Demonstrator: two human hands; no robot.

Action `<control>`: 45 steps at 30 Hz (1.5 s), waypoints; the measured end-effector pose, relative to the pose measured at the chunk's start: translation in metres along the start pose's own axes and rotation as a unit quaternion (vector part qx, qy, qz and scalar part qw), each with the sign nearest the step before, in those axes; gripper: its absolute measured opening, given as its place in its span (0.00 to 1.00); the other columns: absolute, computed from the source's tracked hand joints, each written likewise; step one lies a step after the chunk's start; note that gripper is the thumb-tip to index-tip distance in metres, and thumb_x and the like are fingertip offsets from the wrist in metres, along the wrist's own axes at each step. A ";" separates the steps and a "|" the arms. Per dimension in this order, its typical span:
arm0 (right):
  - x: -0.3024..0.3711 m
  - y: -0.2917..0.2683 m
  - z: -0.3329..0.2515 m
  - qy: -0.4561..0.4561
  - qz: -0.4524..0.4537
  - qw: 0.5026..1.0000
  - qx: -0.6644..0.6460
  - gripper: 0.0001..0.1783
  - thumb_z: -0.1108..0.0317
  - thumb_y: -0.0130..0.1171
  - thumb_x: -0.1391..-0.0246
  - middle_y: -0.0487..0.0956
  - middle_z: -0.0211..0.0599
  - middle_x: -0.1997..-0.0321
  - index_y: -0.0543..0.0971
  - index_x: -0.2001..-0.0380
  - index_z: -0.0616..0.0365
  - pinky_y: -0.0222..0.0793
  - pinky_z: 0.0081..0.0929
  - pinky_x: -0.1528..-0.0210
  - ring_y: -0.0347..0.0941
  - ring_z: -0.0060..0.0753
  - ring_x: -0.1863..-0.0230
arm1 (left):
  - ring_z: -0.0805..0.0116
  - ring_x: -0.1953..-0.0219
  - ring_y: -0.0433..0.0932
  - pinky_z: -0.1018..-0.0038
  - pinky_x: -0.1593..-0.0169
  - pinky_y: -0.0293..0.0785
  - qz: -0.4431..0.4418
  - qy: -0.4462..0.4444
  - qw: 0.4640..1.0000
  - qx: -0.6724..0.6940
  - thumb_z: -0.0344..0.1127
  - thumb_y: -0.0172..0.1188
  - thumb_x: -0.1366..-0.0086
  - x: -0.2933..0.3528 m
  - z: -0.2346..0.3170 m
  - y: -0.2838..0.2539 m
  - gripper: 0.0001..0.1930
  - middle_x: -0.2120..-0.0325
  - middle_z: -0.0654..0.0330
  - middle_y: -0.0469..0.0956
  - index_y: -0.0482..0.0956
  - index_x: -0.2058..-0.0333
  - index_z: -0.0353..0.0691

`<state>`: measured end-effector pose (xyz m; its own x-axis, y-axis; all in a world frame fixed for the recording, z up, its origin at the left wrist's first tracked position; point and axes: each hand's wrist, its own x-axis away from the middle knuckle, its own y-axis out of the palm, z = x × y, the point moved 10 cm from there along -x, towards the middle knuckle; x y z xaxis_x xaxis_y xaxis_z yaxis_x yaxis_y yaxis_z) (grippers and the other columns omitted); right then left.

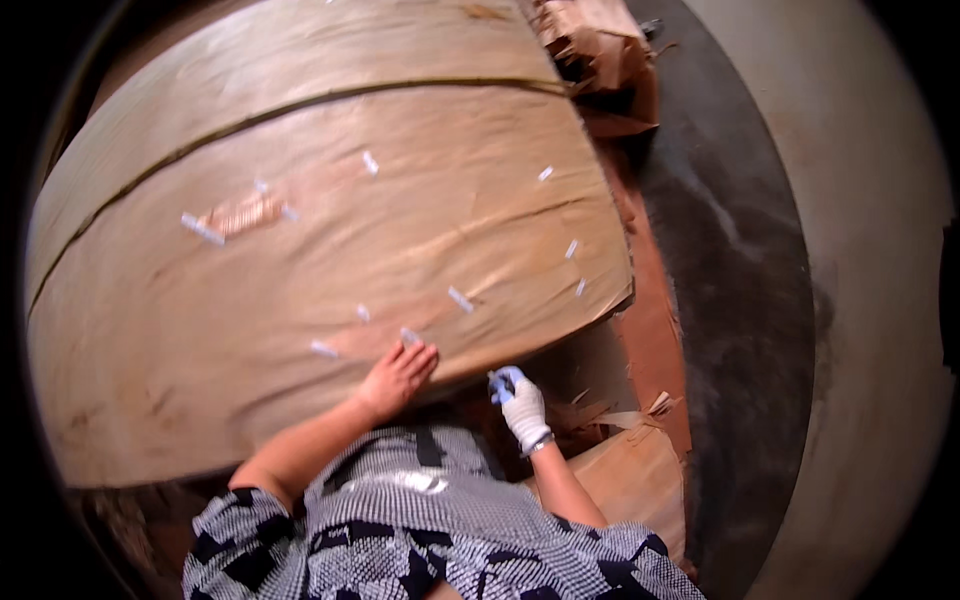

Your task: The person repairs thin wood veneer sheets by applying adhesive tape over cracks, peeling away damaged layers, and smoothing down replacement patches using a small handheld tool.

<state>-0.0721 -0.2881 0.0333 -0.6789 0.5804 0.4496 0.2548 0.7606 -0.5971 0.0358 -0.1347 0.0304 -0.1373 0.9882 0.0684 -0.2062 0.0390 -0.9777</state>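
A large tan, wrinkled covering (220, 330) spreads over the broad surface in front of me. Small white strips (460, 299) are dotted across it, several around a ribbed copper-coloured patch (243, 215) on the left. My left hand (400, 378), bare, lies flat near the covering's front edge, its fingertips at one white strip (409, 335). Just past that edge, to the right, is my right hand (518, 402) in a white glove with blue fingertips. Its fingers are curled together; whatever they hold, if anything, is too small and blurred to name.
A dark cord or seam (300, 103) crosses the far part of the covering. Torn brown paper bundles (605, 50) sit at the far right, and a paper-wrapped bundle (625, 480) lies low beside my right arm. A dark floor strip (735, 300) runs along the right.
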 end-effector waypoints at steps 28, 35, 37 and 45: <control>-0.056 -0.050 -0.195 -0.459 0.032 0.821 0.337 0.05 0.66 0.52 0.49 0.72 0.41 0.67 0.71 0.70 0.53 0.67 0.38 0.65 0.70 0.46 0.64 | 0.58 0.40 0.56 0.62 0.38 0.52 0.179 -0.309 0.934 0.023 0.32 0.55 0.49 0.021 -0.015 -0.018 0.26 0.43 0.53 0.59 0.66 0.48 0.40; -0.050 -0.049 -0.186 -0.442 0.032 0.823 0.355 0.05 0.66 0.51 0.49 0.72 0.41 0.67 0.71 0.70 0.54 0.67 0.38 0.64 0.70 0.45 0.63 | 0.58 0.38 0.53 0.61 0.37 0.47 0.144 -0.321 0.935 0.043 0.39 0.63 0.53 0.024 -0.003 0.003 0.40 0.41 0.53 0.54 0.57 0.42 0.41; -0.048 -0.048 -0.180 -0.436 0.029 0.824 0.359 0.06 0.65 0.51 0.48 0.73 0.41 0.65 0.71 0.67 0.54 0.67 0.39 0.64 0.70 0.45 0.61 | 0.58 0.38 0.53 0.60 0.37 0.46 0.125 -0.282 0.949 0.071 0.40 0.64 0.55 0.021 0.017 0.006 0.40 0.41 0.53 0.54 0.57 0.42 0.41; -0.037 -0.038 -0.145 -0.383 -0.051 0.834 0.392 0.10 0.62 0.51 0.47 0.73 0.42 0.58 0.71 0.64 0.55 0.69 0.38 0.60 0.71 0.44 0.57 | 0.58 0.39 0.54 0.65 0.37 0.49 0.126 -0.249 0.958 0.067 0.44 0.65 0.58 0.025 0.025 0.011 0.44 0.41 0.52 0.56 0.56 0.42 0.35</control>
<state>0.0434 -0.2966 0.1354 -0.9873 -0.0612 0.1468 -0.1561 0.1951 -0.9683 0.0053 -0.1129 0.0260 -0.6373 0.7692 -0.0477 -0.2240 -0.2442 -0.9435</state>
